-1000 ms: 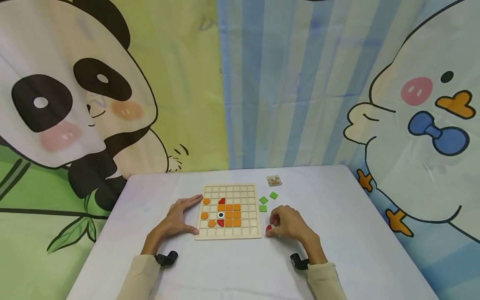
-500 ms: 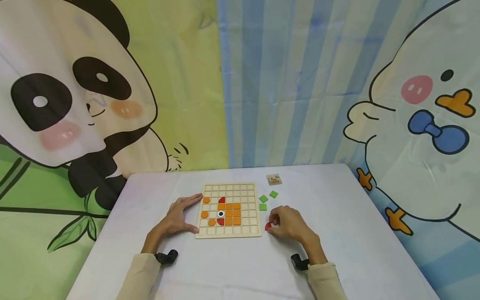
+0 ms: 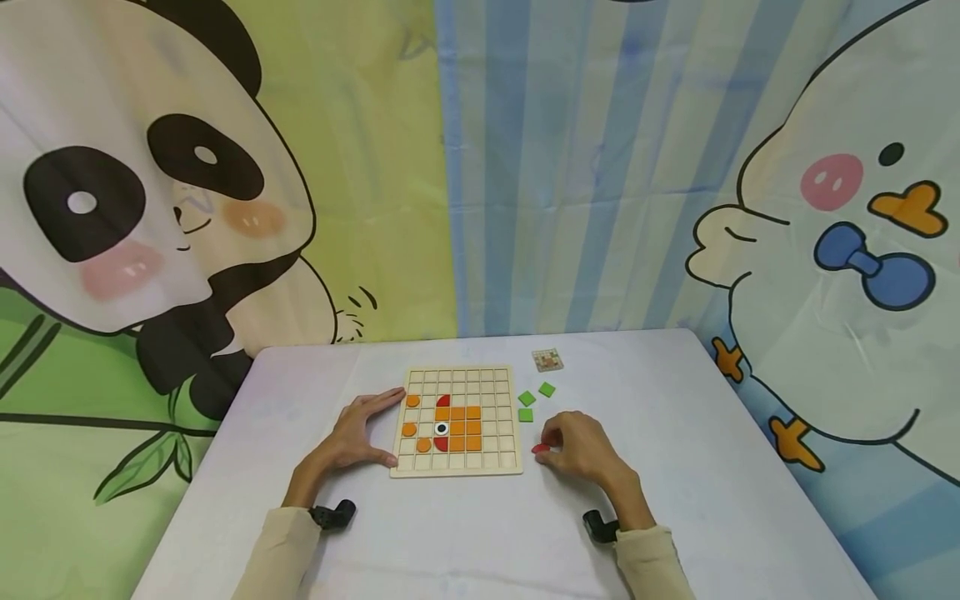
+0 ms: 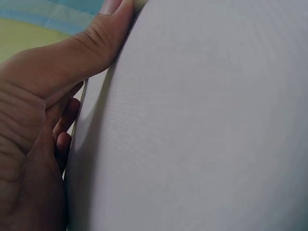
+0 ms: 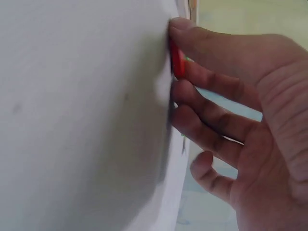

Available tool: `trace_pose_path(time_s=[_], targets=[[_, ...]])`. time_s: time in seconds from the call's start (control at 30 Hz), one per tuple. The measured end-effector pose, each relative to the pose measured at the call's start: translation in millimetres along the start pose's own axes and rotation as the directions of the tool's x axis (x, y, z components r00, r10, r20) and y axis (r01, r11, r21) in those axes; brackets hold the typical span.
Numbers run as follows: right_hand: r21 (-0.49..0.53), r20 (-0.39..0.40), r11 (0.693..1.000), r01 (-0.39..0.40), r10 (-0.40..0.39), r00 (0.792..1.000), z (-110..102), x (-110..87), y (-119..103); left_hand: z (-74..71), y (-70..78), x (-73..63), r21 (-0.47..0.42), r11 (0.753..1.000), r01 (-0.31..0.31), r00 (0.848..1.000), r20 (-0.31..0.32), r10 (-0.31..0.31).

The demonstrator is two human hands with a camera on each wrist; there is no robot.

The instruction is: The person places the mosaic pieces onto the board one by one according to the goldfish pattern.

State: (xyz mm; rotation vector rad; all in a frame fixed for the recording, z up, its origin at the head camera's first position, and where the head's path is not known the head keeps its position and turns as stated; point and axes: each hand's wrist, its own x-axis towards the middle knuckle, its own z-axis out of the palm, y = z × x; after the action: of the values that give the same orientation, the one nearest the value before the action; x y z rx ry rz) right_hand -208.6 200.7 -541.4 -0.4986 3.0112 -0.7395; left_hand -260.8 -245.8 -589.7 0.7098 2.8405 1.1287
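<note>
My left hand (image 3: 354,433) is spread along the left side of the wooden grid board (image 3: 498,465). Its thumb touches the near left corner and its fingertips the left edge higher up. Orange squares (image 3: 466,427), an eye tile (image 3: 442,428), red quarter-round pieces (image 3: 441,444) and orange discs (image 3: 409,429) sit on the board. Right of the board, my right hand (image 3: 581,447) pinches a small red piece (image 5: 177,60) between thumb and finger, low at the tabletop. Its full outline is partly hidden by the fingers.
Several green square tiles (image 3: 527,398) lie just right of the board. Behind them is a small patterned card (image 3: 547,360). A white cloth covers the table (image 3: 465,533), and a printed curtain (image 3: 525,167) hangs behind it.
The red piece in my right hand has turned and shows as a thinner shape, while the hand stays nearly in place. My left hand has not moved.
</note>
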Motion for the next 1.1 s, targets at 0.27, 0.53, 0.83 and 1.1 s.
trace_pose_path(time_s=[0.27,0.53,0.83,1.1], targets=[[0.072,0.014,0.997,0.006,-0.007,1.000,-3.7,-5.8,7.5,-1.8,-0.5,0.0,0.020,0.999,0.038,0.999,0.027,-0.039],[0.128,0.093,0.990,0.062,-0.074,0.993,-5.6,-6.1,14.8,-2.5,4.0,-0.1,0.010,1.000,0.011,1.000,0.011,-0.011],[0.131,0.072,0.986,0.099,-0.109,0.991,-4.0,-3.6,19.7,-1.2,2.9,-0.2,-0.001,1.000,-0.004,1.000,0.005,0.004],[0.128,0.035,0.989,0.077,-0.082,0.996,-1.7,-2.6,17.9,-1.6,3.1,-0.9,-0.011,1.000,0.013,1.000,0.006,-0.013]])
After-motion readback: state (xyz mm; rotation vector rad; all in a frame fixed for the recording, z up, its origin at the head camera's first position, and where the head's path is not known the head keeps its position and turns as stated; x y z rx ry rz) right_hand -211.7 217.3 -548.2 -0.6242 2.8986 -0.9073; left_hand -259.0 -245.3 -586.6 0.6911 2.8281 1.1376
